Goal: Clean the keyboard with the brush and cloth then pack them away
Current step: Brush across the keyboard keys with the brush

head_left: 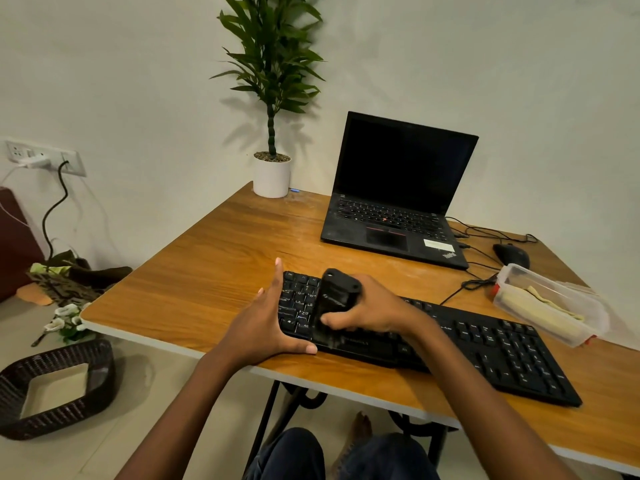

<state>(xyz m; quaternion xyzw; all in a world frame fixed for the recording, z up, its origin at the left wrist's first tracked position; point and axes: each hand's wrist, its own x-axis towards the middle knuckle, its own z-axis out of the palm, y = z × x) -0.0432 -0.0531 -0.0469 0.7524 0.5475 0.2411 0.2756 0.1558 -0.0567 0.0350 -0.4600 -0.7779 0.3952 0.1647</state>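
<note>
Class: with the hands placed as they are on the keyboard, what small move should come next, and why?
Probably draw the brush rightward along the keys. The right hand grips it over the left end of the keyboard, the left hand steadies that end, and most keys lie to the right. The cloth is in its box.

Black keyboard (502, 351) and brush (334, 296), orange-brown wood-grain table (207, 271), white plant pot (272, 178).
</note>
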